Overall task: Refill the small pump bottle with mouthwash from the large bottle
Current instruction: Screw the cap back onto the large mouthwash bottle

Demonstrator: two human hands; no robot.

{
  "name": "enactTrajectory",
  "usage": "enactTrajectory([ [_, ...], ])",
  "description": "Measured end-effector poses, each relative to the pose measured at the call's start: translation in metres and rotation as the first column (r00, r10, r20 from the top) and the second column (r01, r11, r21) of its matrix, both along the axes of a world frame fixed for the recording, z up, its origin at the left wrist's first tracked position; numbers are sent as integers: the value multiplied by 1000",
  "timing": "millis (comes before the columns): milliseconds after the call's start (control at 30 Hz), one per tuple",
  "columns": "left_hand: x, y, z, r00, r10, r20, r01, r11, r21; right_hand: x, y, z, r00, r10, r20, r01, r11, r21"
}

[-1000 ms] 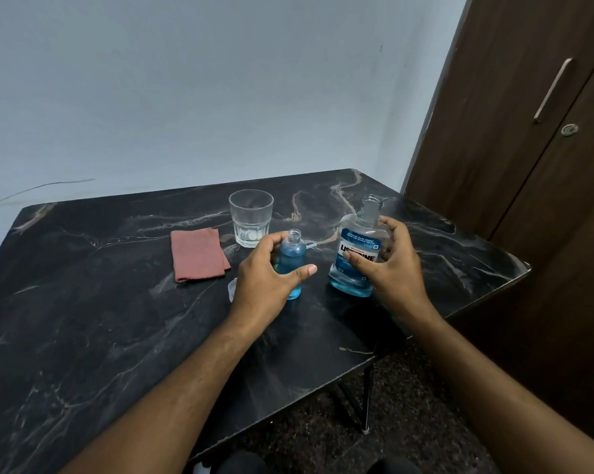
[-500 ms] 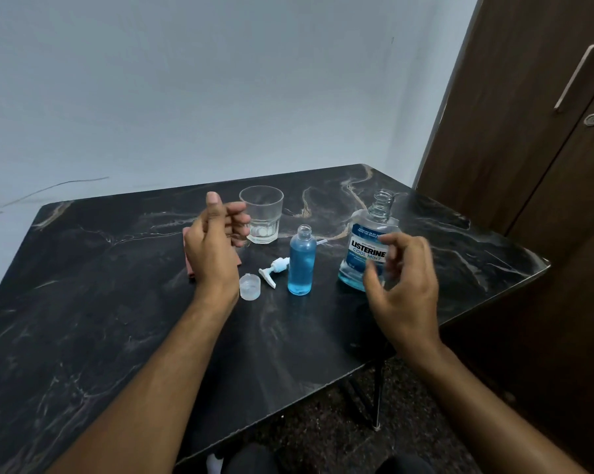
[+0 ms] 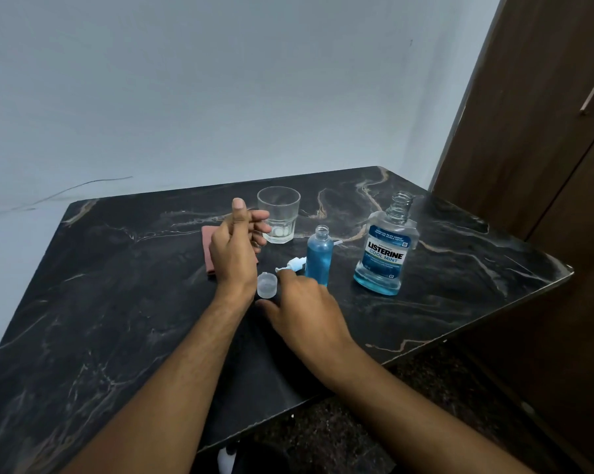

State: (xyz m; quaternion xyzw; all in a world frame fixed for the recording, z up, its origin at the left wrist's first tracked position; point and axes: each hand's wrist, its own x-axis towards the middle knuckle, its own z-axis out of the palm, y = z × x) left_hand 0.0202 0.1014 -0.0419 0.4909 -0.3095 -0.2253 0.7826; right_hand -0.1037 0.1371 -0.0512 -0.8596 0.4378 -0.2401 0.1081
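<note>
At table's near edge, right hand (image 3: 305,311) reaches low, fingers spread, holding nothing, index tip at pump head (image 3: 293,264) lying beside small pump bottle (image 3: 319,256). Left hand (image 3: 235,249) hovers raised, fingers loosely curled, empty. Small bottle upright, uncapped, mostly full of blue; looks light, tippy, best pinched mid-body. Large bottle (image 3: 386,253) stands open to its right, level low; smooth plastic, best gripped around waist. Clear cap (image 3: 266,284), glass (image 3: 279,213), cloth (image 3: 208,249) on table (image 3: 117,319).

Dim, cool, even light; soft shadows under the forearms on the table (image 3: 124,302). Wide-angle bending at the edges. Sharp focus, little glare.
</note>
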Motion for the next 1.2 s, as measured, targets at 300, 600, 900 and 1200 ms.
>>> enactTrajectory([
  [300, -7, 2, -2, 998, -9, 63, 7, 999, 31, 17, -7, -3, 995, -95, -44, 94, 996, -10],
  [600, -9, 0, -3, 997, -49, 55, 49, 999, 13, 13, -9, 0, 996, -76, 44, 73, 995, 66],
  [900, -11, 0, -4, 995, -25, 93, 24, 1000, 20, -3, -12, 0, 964, -125, 236, 88, 983, 163],
  [1200, -23, 9, -5, 882, 72, 465, -85, 996, 8, -54, -13, 33, 854, -108, 508, 98, 994, 47],
])
